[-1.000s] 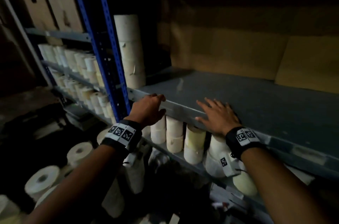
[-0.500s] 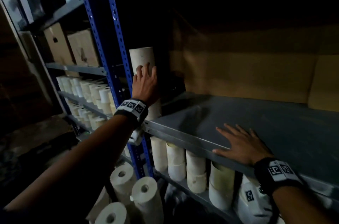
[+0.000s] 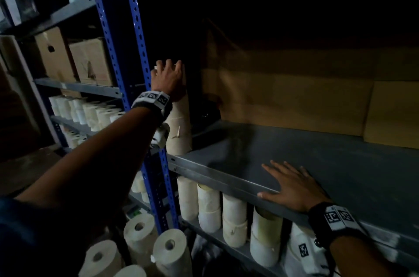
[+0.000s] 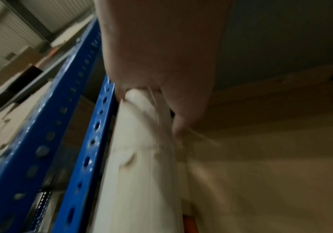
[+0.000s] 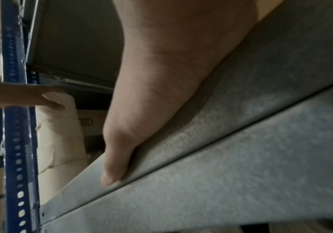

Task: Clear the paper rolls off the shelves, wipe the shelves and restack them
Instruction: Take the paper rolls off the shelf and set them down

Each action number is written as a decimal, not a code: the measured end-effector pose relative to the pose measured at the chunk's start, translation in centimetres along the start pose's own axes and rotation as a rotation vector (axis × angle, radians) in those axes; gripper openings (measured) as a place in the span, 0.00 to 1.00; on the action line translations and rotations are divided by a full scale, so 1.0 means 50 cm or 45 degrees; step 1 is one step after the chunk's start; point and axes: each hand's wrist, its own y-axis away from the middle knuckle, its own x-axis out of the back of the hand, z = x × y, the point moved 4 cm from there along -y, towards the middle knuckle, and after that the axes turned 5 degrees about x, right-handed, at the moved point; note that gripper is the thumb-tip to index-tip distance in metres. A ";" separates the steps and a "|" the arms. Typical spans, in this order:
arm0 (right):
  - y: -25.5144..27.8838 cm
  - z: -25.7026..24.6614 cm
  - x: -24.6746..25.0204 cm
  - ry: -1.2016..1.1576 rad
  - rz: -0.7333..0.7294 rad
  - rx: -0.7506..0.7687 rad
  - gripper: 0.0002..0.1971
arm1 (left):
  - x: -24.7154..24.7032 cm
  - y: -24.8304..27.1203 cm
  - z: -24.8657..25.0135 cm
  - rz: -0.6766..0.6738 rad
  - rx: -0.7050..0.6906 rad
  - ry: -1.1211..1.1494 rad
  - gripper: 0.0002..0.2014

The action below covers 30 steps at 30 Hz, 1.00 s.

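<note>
Head: looks down and forward at the grey shelf [image 3: 317, 163]
Left wrist: close, faces up along the stacked rolls [image 4: 141, 173]
Right wrist: close, shares shelf and rolls

Right hand [image 5: 161, 88] lies flat on the grey shelf [image 5: 241, 157], fingers straight, thumb [image 5: 113, 167] pressed along the front lip. Shelf deck bare around the hand — speckled grey metal, folded front edge running diagonally below the thumb. At the shelf's left end, a blue perforated upright [image 5: 16, 141]. Just beside that upright, standing on the shelf: a tall stack of paper rolls [image 5: 60, 141], cream, wrapping torn in places. Left hand [image 5: 22, 96] reaches in past the upright and rests on top of the stack, fingertips curled over its top edge. Behind the stack — a cardboard box [image 5: 92, 123], partly hidden.
</note>
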 end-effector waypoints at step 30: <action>0.018 -0.013 0.022 -0.042 0.082 -0.070 0.65 | -0.104 0.278 0.286 -0.296 -0.502 0.695 0.33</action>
